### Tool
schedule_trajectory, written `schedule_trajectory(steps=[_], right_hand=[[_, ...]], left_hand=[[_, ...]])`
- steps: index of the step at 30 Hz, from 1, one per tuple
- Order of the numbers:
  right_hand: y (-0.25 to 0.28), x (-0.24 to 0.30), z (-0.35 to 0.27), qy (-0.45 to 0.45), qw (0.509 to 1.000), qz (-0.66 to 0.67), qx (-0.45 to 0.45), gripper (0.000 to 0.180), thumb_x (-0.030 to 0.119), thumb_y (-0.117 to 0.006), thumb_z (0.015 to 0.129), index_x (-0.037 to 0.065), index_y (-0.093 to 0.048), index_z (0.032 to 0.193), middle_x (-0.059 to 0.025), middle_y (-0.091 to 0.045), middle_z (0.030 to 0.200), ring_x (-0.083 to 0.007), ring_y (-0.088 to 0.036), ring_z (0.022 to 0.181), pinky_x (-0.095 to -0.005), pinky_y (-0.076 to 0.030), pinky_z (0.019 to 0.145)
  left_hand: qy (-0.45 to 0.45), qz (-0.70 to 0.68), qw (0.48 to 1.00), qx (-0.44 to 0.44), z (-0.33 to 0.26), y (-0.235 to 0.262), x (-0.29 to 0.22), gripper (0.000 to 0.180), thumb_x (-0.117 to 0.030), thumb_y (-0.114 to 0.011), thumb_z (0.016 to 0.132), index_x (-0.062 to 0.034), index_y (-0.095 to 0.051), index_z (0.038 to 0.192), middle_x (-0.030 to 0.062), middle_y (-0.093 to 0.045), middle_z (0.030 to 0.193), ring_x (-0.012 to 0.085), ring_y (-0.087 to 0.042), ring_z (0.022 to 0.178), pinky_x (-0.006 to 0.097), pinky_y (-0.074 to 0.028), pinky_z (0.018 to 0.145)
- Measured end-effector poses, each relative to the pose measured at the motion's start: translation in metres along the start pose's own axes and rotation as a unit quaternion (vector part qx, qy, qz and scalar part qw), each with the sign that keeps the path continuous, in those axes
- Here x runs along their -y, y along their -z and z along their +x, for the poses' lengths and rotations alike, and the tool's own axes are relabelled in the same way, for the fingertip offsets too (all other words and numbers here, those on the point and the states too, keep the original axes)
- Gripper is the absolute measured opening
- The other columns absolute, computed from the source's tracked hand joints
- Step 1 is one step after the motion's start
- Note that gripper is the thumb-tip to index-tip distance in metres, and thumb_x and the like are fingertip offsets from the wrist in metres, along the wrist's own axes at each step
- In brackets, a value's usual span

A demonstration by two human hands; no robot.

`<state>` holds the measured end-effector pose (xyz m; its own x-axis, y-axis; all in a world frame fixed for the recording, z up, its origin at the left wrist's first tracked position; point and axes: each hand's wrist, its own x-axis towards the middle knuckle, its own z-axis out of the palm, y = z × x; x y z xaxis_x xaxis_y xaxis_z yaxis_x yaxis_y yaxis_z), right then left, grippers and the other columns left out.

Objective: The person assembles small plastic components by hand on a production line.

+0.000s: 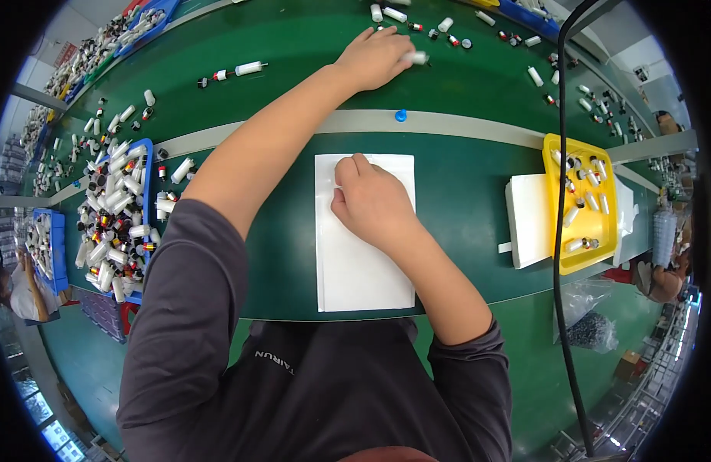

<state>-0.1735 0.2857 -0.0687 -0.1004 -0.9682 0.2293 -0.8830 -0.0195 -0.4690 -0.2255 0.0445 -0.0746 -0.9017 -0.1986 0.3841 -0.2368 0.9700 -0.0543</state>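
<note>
My left hand [371, 60] reaches across to the far green surface, fingers bent. A small white plastic cylinder [421, 58], smeared by motion, sticks out between its thumb and fingers; its exact kind does not show. Below, my right hand [373, 202] rests over a white sheet [363, 273] on the near table. Its fingers are curled in, and whatever they hold, if anything, is hidden. Left of my left hand, a white cylinder [249, 68] lies in line with a red-and-black piece [220, 75] and a small black part [202, 82].
A blue bin [148, 185] heaped with white, red and black parts stands left. At right, a yellow tray [575, 262] holds several cylinders beside white sheets [527, 223]. A blue knob [401, 115] sits on the pale rail [479, 125]. A black cable [560, 308] hangs at right.
</note>
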Motion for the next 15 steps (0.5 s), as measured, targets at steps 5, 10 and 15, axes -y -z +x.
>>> schedule_trajectory(steps=[5,10,15], right_hand=[[0.011,-0.005,-0.006,0.018,1.0,0.005,0.008,0.023,0.009,-0.068,0.077,0.001,-0.053,0.093,-0.0165,-0.062,0.091,-0.0306,-0.066,0.077,-0.0405,-0.056,0.066],[0.043,0.005,-0.001,-0.191,0.941,0.279,-0.022,0.027,0.011,-0.072,0.08,0.004,-0.05,0.094,-0.0114,-0.061,0.088,-0.0215,-0.064,0.077,-0.032,-0.053,0.069],[0.011,0.006,0.003,-0.011,0.908,0.326,-0.263,0.06,0.006,-0.08,0.08,0.002,-0.042,0.126,-0.0078,-0.064,0.096,-0.0143,-0.062,0.082,-0.0293,-0.053,0.077]], left_hand=[[0.232,-0.683,0.688,-0.075,-0.053,0.089,-0.033,0.035,-0.037,-0.045,0.108,-0.0086,-0.054,0.126,0.0162,-0.059,0.138,0.0298,-0.057,0.129,0.042,-0.045,0.108],[0.317,-0.855,0.389,-0.127,-0.116,0.136,-0.053,0.037,-0.041,-0.038,0.109,-0.0106,-0.048,0.127,0.0219,-0.055,0.14,0.0371,-0.053,0.133,0.046,-0.045,0.11],[0.321,-0.895,0.277,-0.141,-0.143,0.125,-0.075,0.038,-0.042,-0.031,0.11,-0.0123,-0.044,0.128,0.0251,-0.046,0.147,0.039,-0.049,0.135,0.051,-0.043,0.111]])
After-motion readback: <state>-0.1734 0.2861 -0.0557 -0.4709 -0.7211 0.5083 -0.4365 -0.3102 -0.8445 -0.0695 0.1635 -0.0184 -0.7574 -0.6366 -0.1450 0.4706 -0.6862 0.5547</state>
